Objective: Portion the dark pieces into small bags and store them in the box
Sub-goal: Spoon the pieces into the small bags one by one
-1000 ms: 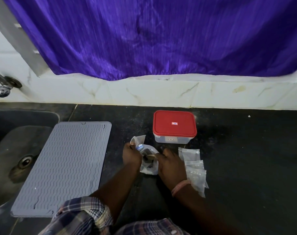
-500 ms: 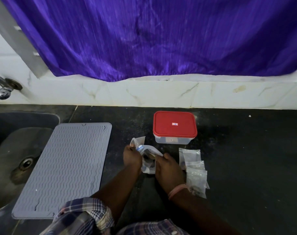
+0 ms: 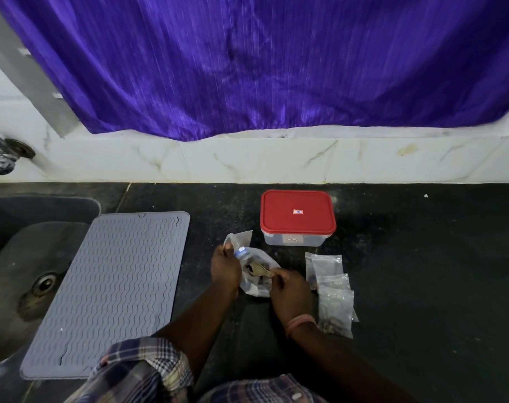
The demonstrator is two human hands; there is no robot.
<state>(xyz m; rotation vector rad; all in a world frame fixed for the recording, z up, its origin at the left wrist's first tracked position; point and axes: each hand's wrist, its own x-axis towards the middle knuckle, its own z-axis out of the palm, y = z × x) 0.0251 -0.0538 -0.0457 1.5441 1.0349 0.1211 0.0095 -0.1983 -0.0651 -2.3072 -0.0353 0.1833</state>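
A purple curtain (image 3: 247, 62) hangs over the dark table (image 3: 421, 257). At left lie one sink (image 3: 17, 271) and one grey mat (image 3: 110, 292), partly over the sink's edge. One box (image 3: 298, 218) with its red lid on stands mid-table; its contents cannot be made out. Just in front, one clear bag (image 3: 256, 274) holds dark pieces (image 3: 251, 270). The left hand (image 3: 225, 270) has its grip pinching the bag's top edge; the right hand (image 3: 291, 292) pinches a pale piece at the bag's mouth. Right of the hands lie about three small bags (image 3: 333, 292), overlapping; the nearest holds dark bits.
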